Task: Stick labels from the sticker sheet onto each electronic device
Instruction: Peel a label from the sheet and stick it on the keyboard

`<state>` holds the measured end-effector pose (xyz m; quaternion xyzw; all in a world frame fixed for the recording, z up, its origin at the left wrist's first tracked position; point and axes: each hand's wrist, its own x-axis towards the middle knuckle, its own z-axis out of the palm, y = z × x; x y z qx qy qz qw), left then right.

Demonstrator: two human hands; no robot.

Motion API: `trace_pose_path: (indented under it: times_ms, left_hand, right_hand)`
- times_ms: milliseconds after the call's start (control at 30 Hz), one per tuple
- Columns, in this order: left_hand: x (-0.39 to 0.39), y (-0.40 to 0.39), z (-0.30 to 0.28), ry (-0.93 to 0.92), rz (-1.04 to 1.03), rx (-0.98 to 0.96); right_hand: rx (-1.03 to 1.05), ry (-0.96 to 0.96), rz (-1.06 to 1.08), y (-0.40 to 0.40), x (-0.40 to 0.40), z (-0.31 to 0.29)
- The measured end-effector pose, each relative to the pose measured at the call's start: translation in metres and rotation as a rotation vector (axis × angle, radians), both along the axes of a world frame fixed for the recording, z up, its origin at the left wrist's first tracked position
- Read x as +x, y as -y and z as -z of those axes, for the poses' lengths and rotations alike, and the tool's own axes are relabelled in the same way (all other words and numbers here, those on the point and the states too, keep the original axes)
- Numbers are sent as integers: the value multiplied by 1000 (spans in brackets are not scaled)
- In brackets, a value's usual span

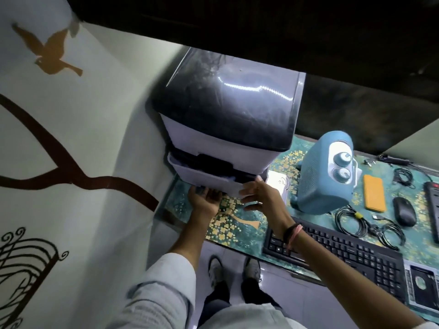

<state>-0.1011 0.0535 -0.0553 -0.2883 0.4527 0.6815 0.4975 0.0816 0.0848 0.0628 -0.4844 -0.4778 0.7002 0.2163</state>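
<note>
Printer (228,115): on the surface's (249,231) left end
Tray (209,181): pulled out — dark contents, unclear
Left hand (204,198): cupped under tray front
Right hand (259,195): fingers straight against tray edge
Sticker sheet: cannot tell

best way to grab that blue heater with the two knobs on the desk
Grip the blue room heater by its rounded top edge behind the two white-ringed knobs, coming from above. It stands upright with its grille facing the front edge, and the black cables lie at its base, so a low approach from the front would likely snag.
</note>
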Motion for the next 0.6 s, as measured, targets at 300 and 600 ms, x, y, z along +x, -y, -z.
trace_pose_path:
  times_ms: [300, 600]
  left_hand:
    - [11, 90, 24, 47, 0, -181]
    - [27, 110, 13, 44, -107, -39]
  right_hand:
    - [534, 250, -420, -12, -23, 11]
    - [591, 854, -1122, -16, -103, 72]
